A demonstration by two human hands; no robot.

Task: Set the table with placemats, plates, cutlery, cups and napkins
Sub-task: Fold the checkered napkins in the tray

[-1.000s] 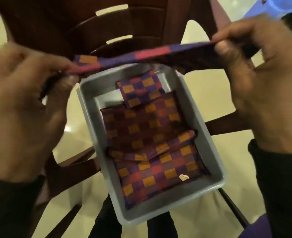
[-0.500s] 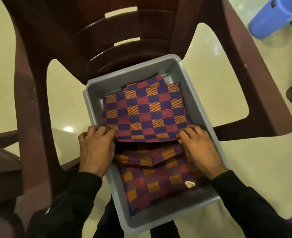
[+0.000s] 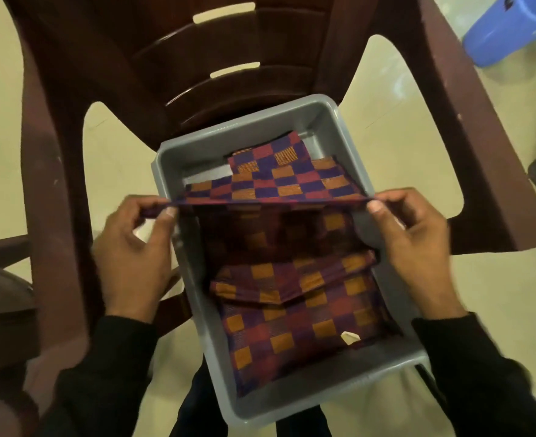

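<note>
You've lifted the top mat (image 3: 273, 181) off the stack again, left hand (image 3: 134, 250) and right hand (image 3: 415, 244) pinching its near corners above the bin (image 3: 348, 134) — still fetching placemats.

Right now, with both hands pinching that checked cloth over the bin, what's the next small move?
Probably lift it straight up and clear. The left hand and right hand each pinch a near corner of the top placemat, whose far part still lies in the grey bin over other folded cloths.
</note>
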